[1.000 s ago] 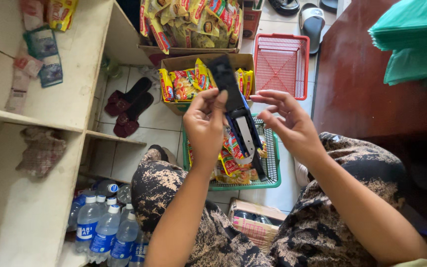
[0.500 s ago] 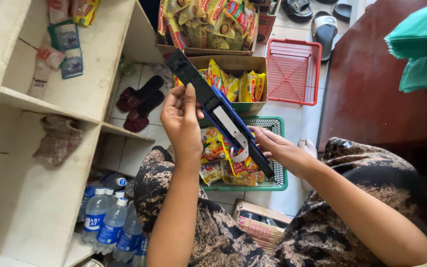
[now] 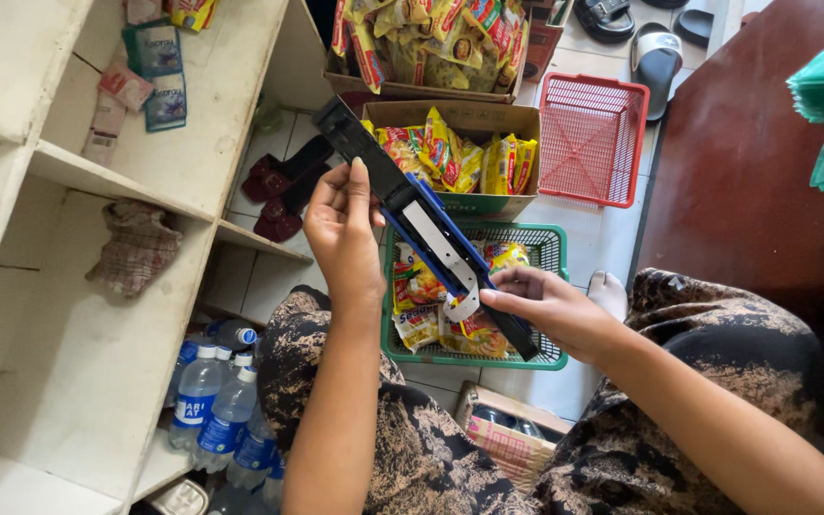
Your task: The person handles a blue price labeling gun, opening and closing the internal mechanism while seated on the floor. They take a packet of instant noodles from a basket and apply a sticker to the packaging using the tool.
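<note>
Your left hand (image 3: pixel 340 229) grips the upper half of the opened stapler (image 3: pixel 422 224), fingers wrapped round it; your right hand (image 3: pixel 550 305) pinches its lower end above the green basket (image 3: pixel 550 250). A loosened pinch could snap the sprung metal strip onto your fingertips.

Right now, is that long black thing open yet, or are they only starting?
Already done: the stapler is swung open, its metal strip bared. In hand: the left hand holds its upper part, the right hand its lower end. Left: no staples show, and it isn't closed.
</note>
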